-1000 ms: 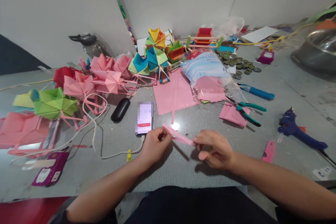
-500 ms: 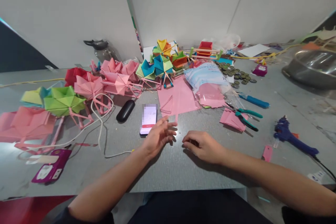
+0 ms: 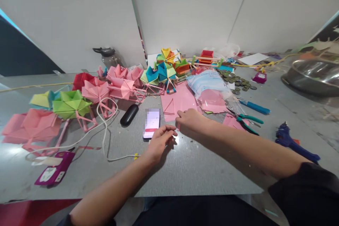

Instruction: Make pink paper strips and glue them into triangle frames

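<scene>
My left hand (image 3: 161,142) rests on its side on the grey table (image 3: 196,173), just right of the lit phone (image 3: 152,123); its fingers are curled loosely and apart, holding nothing. Up and to the right, my right hand (image 3: 189,119) reaches to the lower edge of the large pink paper (image 3: 182,95). Its fingers are bent together at a small pink strip there; whatever is between the fingertips is too small to make out. A thin pink triangular frame (image 3: 169,107) lies on the paper, left of my right hand.
Folded paper models (image 3: 122,86) line the left and back. A plastic bag (image 3: 208,86), green-handled pliers (image 3: 247,122), a blue glue gun (image 3: 293,143) and a metal bowl (image 3: 315,76) are to the right. A black case (image 3: 129,115) and white cable (image 3: 104,141) lie left.
My right hand has moved forward and left to the pink paper's edge, its forearm now over part of the small pink sheets. My left hand's fingers have curled in more. The view has shifted slightly.
</scene>
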{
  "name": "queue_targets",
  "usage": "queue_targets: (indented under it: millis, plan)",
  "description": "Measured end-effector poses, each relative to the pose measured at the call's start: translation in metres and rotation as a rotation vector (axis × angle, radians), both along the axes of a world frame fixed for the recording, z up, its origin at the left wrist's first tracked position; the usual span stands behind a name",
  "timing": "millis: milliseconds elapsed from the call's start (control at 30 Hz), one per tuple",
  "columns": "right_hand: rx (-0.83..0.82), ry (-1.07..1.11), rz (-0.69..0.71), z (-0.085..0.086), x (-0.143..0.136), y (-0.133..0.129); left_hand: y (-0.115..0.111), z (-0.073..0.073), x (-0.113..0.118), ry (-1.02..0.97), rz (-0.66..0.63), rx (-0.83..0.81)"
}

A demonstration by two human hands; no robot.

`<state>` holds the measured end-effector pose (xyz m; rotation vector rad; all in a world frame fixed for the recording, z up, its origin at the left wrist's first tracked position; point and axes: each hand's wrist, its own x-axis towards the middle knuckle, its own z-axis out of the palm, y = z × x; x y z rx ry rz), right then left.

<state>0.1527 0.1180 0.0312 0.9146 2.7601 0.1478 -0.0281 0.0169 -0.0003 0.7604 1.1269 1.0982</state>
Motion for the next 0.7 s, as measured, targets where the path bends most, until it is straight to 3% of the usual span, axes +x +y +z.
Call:
queue_targets:
  millis: [233,500,633,700]
  plan:
    - [0.039,-0.020,0.140,-0.011,0.012,0.014,0.001,0.000,-0.002,0.001,0.058,0.000]
    - [0.068,0.121,0.245,-0.029,0.012,0.015,0.004,-0.003,0.001,0.047,0.093,0.039]
    - [0.093,0.237,0.237,-0.022,0.026,0.016,0.003,0.000,0.000,0.099,0.104,0.095]
    - [0.129,0.419,0.203,-0.014,0.040,0.012,0.000,0.001,-0.001,0.235,0.052,0.209]
